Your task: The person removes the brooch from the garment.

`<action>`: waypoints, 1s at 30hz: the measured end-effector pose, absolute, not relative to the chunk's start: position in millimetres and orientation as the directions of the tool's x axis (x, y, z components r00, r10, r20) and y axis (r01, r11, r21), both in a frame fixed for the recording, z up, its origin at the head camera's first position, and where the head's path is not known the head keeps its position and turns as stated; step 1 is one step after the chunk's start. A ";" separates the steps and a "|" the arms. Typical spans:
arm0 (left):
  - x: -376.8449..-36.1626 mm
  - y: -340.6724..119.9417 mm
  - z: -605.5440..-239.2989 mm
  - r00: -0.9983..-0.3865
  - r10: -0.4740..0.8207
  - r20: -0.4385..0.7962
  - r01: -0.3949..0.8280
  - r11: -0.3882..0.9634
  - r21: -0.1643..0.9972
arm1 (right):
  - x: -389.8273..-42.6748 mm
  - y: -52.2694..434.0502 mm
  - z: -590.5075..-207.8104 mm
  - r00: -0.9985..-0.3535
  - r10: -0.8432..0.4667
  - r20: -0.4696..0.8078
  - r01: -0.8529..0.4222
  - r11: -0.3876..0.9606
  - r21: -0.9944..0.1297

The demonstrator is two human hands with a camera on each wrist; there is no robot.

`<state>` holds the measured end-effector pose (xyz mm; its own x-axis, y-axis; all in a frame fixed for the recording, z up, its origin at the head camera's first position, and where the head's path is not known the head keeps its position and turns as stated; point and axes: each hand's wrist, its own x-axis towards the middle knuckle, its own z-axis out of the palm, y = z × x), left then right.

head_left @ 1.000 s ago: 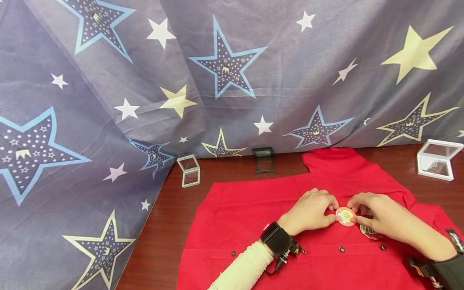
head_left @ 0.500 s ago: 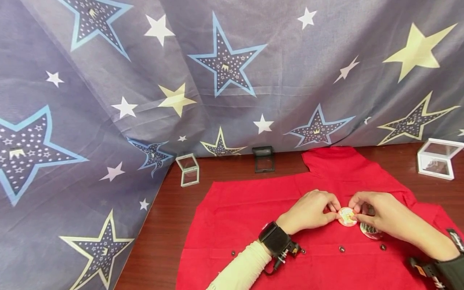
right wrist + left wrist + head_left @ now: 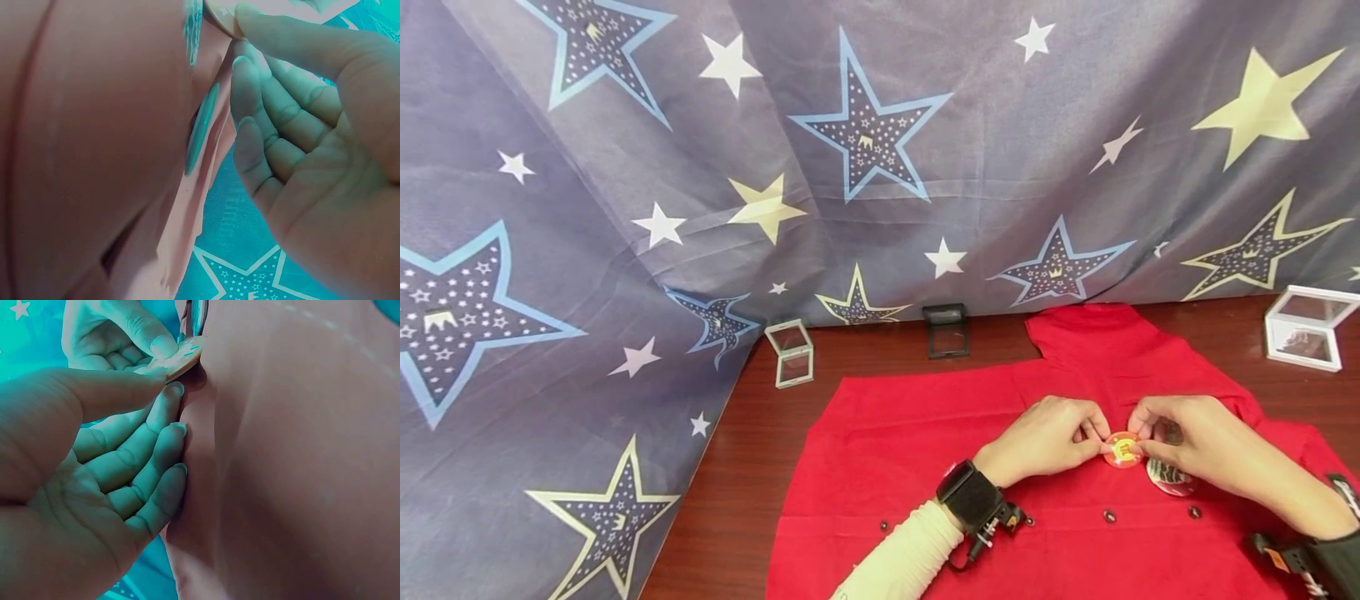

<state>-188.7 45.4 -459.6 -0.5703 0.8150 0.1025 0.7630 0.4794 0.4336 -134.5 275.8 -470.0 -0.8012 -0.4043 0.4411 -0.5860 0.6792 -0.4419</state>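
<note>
A round orange badge with a yellow centre [image 3: 1123,450] is pinched between both hands over a red shirt [image 3: 925,450] spread on the table. My left hand [image 3: 1048,437] holds its left edge with thumb and fingers. The right hand [image 3: 1195,437] pinches the opposite edge. In the left wrist view, the badge [image 3: 185,357] stands tilted at the cloth, its back hidden. A second, dark-patterned round badge [image 3: 1168,477] lies on the shirt, partly under my right hand. The right wrist view shows a teal disc [image 3: 202,131] edge-on against the fabric, below a patterned one [image 3: 194,34].
Along the back of the brown table [image 3: 730,450] stand a pale opened case [image 3: 793,367], a black opened case [image 3: 947,340] and a white opened case [image 3: 1300,346]. Dark snap buttons [image 3: 1109,516] run across the shirt. A star-printed curtain [image 3: 880,233] hangs behind and at left.
Both hands and the orange badge have shifted very slightly right in the head view. The badge's tilt has changed, its glare giving way to clearer orange. Both hands keep hold of it.
</note>
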 end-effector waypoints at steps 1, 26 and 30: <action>-188.4 45.3 -459.4 -0.572 0.814 0.102 0.762 0.482 0.433 | -134.5 275.6 -469.4 -0.804 -0.402 0.439 -0.583 0.682 -0.443; -184.0 46.2 -452.4 -0.565 0.817 0.119 0.800 0.506 0.321 | -133.1 271.0 -461.4 -0.767 -0.443 0.464 -0.621 0.694 -0.364; -183.8 46.5 -452.4 -0.553 0.821 0.140 0.820 0.507 0.264 | -133.8 271.4 -461.5 -0.755 -0.453 0.474 -0.632 0.695 -0.342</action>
<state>-183.8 46.5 -452.4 -0.5529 0.8214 0.1400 0.8204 0.5073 0.2637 -133.8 271.4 -461.5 -0.7549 -0.4531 0.4743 -0.6322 0.6952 -0.3421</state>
